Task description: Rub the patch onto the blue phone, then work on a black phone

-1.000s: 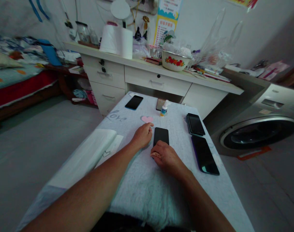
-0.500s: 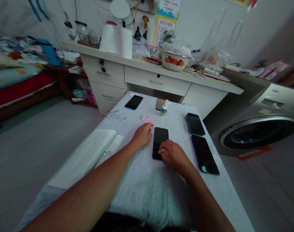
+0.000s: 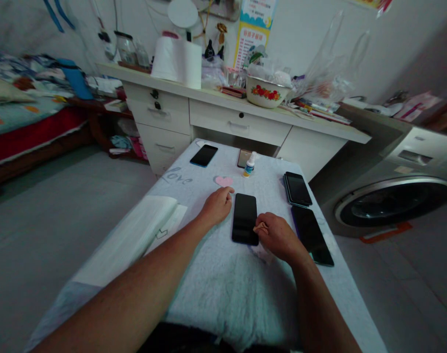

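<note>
A black phone [image 3: 244, 217] lies face up in the middle of the cloth-covered table [image 3: 223, 289]. My left hand [image 3: 216, 206] rests with curled fingers against the phone's left edge. My right hand [image 3: 278, 235] is closed on a small tan cloth [image 3: 260, 227], which touches the phone's right edge. A pink heart sticker [image 3: 224, 181] sits just beyond my left hand.
Two more black phones [image 3: 297, 189] [image 3: 310, 234] lie to the right, another phone [image 3: 204, 155] at the far left, a small spray bottle [image 3: 249, 164] at the far middle. A folded white sheet [image 3: 135, 235] lies left. A desk [image 3: 241, 117] stands behind, a washing machine [image 3: 396, 191] to the right.
My right hand with the tan cloth has slid from the phone's near end across to its right edge, uncovering the whole screen. My left hand has stayed put.
</note>
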`<act>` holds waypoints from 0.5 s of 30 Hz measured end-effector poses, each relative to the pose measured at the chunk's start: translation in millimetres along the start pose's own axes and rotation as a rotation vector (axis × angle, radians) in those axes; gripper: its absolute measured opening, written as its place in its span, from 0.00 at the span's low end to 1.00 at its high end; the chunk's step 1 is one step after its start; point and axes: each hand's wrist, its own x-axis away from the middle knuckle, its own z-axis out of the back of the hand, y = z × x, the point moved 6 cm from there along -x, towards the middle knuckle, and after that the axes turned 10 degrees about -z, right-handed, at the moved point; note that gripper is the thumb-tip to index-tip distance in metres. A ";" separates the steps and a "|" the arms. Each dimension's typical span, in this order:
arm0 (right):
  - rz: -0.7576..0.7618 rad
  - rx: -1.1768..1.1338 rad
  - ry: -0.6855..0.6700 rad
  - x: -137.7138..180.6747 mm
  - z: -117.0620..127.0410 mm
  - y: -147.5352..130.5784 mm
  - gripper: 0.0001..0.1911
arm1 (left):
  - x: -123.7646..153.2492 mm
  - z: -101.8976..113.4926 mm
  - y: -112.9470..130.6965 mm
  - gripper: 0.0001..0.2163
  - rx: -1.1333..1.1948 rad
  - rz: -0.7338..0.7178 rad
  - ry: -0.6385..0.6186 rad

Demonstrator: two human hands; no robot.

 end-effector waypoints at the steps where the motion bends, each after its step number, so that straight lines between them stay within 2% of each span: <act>1: 0.008 -0.004 -0.012 0.6 -0.1 -0.3 0.04 | 0.0 0.1 0.2 0.16 0.002 0.001 0.000; 9: 0.106 -0.068 -0.098 5.8 -3.6 -10.7 0.06 | -0.1 0.2 1.2 0.15 -0.013 -0.006 -0.004; 15: 0.160 -0.113 -0.104 6.2 -10.0 -27.2 0.07 | -0.7 -0.2 1.8 0.15 -0.025 -0.022 0.000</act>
